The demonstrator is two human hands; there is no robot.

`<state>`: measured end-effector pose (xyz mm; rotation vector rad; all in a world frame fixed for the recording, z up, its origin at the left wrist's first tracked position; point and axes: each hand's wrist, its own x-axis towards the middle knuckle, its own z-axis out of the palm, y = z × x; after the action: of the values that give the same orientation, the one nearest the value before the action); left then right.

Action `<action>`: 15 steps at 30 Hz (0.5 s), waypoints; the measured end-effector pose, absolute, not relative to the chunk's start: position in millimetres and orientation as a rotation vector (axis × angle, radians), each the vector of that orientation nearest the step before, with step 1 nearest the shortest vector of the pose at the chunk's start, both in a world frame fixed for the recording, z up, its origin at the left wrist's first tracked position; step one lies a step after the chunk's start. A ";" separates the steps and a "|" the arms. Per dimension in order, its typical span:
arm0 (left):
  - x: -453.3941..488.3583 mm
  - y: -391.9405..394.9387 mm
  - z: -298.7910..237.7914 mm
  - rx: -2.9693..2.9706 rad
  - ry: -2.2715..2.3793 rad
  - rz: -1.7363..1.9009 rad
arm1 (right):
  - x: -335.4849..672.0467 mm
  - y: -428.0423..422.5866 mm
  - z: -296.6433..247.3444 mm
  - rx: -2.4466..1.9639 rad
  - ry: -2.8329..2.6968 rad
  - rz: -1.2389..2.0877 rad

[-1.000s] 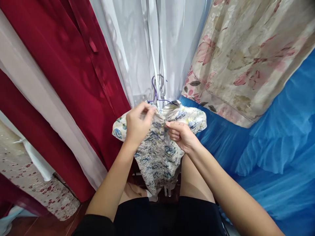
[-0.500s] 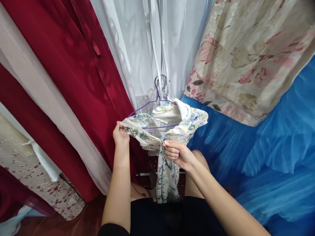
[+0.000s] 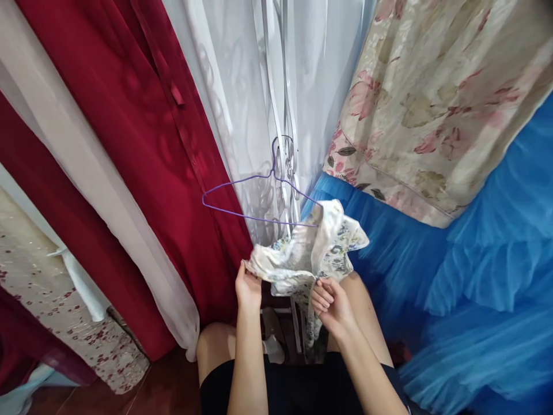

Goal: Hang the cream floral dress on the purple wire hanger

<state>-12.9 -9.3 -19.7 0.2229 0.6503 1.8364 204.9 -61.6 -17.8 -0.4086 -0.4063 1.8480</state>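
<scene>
A white floral garment (image 3: 298, 262) with blue and yellow print hangs by its right shoulder from a purple wire hanger (image 3: 242, 214). The hanger's left arm is bare. My left hand (image 3: 249, 288) pinches the garment's loose left shoulder, below and in front of the hanger. With closed fingers, my right hand (image 3: 330, 305) grips the edge of the front opening near the middle. The lower part of the garment drops between my knees, partly hidden behind my right hand. The hanger's hook is at the metal rack post in front of me.
A white metal rack (image 3: 268, 75) stands ahead, before sheer white fabric (image 3: 228, 104). Long red cloth (image 3: 142, 144) and pale panels hang to the left. To the right are a pink-flowered cream fabric (image 3: 436, 115) and blue tulle (image 3: 488, 271). My knees are close below my hands.
The garment's left shoulder has come off the hanger, baring that arm. My left hand moved right and down with the cloth; my right hand moved slightly down and right, still gripping.
</scene>
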 end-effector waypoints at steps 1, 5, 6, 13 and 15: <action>-6.1 -17.8 -23.8 0.213 0.659 1.805 | 211.1 -62.9 -30.5 -0.433 -0.393 1.792; 17.5 -46.6 -17.9 0.421 0.649 1.699 | 236.1 -67.0 -69.7 -0.560 -0.375 1.695; 23.1 -52.4 -10.8 0.519 0.632 1.673 | 239.9 -68.0 -73.2 -0.618 -0.377 1.696; 68.4 -91.2 47.2 1.231 0.648 1.541 | 233.1 -91.8 -18.5 -0.839 -0.857 1.293; 78.6 -99.6 54.2 1.432 0.731 1.470 | 229.5 -103.9 4.0 -0.738 -1.103 1.338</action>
<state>78.6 -99.6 54.2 1.4317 0.7312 1.4699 229.5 -103.9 4.0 -0.7377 -1.1027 1.3378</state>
